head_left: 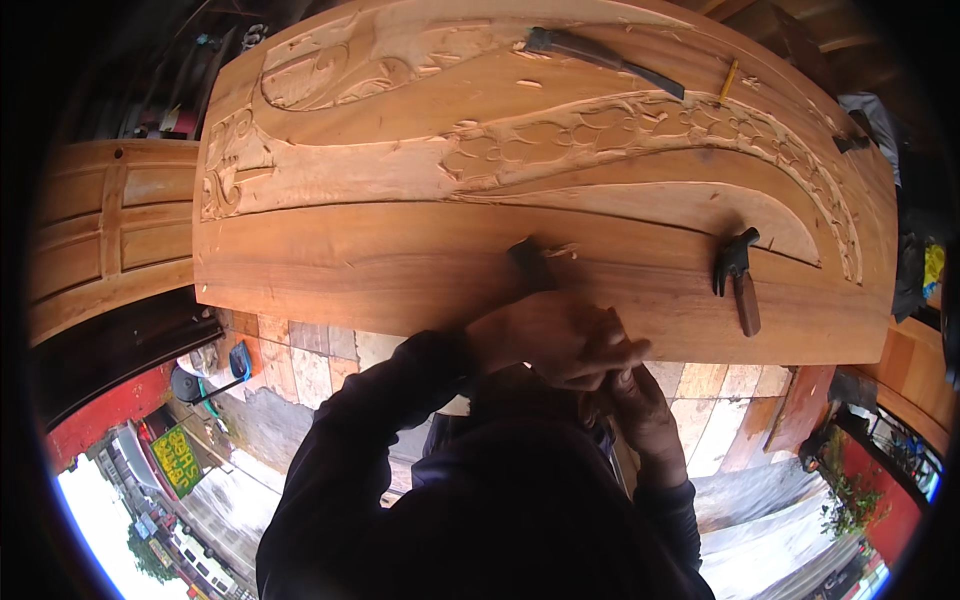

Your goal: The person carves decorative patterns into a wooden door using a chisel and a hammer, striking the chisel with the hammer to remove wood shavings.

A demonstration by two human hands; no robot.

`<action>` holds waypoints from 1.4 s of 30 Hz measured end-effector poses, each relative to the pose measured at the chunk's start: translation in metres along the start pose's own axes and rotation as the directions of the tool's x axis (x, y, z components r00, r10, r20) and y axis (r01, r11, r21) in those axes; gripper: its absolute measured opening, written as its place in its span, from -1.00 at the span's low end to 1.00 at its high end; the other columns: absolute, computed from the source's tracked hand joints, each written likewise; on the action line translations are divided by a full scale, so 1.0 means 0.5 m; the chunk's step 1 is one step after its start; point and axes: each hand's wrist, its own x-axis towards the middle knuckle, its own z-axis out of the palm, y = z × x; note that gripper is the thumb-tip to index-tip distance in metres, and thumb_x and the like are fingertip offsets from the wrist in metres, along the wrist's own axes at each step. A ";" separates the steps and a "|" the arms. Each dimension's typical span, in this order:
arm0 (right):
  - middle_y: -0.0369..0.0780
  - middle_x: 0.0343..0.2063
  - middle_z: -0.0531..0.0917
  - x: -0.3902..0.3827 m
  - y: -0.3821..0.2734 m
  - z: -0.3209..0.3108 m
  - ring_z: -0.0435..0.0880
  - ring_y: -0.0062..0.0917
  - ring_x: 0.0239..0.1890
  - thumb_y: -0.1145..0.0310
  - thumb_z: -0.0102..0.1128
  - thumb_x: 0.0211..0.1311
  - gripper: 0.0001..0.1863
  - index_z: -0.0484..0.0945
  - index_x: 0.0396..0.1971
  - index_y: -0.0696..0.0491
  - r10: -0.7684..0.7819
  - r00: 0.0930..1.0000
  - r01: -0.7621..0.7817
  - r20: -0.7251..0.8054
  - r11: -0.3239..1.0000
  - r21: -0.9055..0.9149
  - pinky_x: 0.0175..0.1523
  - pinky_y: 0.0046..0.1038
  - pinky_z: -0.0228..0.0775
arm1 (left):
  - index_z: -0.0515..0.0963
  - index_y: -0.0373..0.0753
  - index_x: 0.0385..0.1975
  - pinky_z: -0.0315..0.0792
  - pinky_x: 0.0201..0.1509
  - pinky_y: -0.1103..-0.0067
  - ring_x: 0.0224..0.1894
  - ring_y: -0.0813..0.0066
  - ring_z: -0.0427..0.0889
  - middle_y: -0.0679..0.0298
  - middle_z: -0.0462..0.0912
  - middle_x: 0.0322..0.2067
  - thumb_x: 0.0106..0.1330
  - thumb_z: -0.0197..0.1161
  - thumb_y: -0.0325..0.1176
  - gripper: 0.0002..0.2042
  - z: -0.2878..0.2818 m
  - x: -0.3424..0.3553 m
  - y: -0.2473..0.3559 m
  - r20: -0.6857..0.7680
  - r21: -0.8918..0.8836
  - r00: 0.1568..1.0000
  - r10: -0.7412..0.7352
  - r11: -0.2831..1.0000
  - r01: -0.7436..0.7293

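My left hand [545,335] reaches over the near edge of a carved wooden panel [330,245], its fingers curled. From its far side sticks the dark, flat blade of a chisel [528,262], held in that hand; the handle is hidden. A curled wood shaving [567,250] lies beside the blade. Close against the left fingers is my right hand [645,410], thumb up and fingers folded; whatever it grips is hidden. To the right, a claw hammer [739,275] with a black head and brown handle rests on the panel.
Another dark-bladed tool [610,60] and a yellow pencil [728,82] lie on the panel's far part, among carved leaf shapes and chips. Panelled wood [115,210] stands at the left. Below are floor tiles [310,370], a blue dustpan [240,360] and a green plant [850,510].
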 end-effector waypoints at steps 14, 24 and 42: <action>-0.12 -0.06 0.66 0.090 0.004 0.211 0.51 -0.67 -0.54 0.38 -0.07 0.63 -0.56 0.43 0.38 0.18 -0.518 0.815 0.264 -0.259 0.730 -0.630 -0.51 -0.59 0.34 | 0.65 -0.23 -0.39 0.57 -0.14 0.27 -0.24 0.07 0.65 0.11 0.67 -0.39 0.36 0.08 -0.26 -0.76 -0.043 -0.058 -0.139 -0.265 -0.258 0.960 -0.087 0.966 0.016; -0.12 -0.17 0.65 0.088 -0.111 0.296 0.51 -0.65 -0.63 0.32 -0.10 0.61 -0.55 0.48 0.31 0.24 -0.360 0.859 0.108 -0.365 0.823 -0.557 -0.62 -0.63 0.25 | 0.62 -0.24 -0.50 0.53 -0.30 0.26 -0.45 0.01 0.66 0.08 0.65 -0.54 0.39 0.01 -0.22 -0.68 -0.039 -0.044 -0.152 -0.411 -0.560 0.892 -0.187 0.824 -0.086; -0.05 -0.27 0.74 0.136 -0.035 0.285 0.73 -0.29 -0.25 0.33 -0.03 0.48 -0.68 0.62 -0.25 0.27 -0.733 0.403 0.010 -0.547 0.602 -0.799 -0.11 -0.36 0.58 | 0.51 -0.18 -0.61 0.42 -0.36 0.28 -0.53 0.09 0.55 0.18 0.49 -0.64 0.27 0.20 -0.26 -0.77 -0.033 -0.033 -0.185 -0.373 -0.510 0.916 -0.146 0.857 -0.071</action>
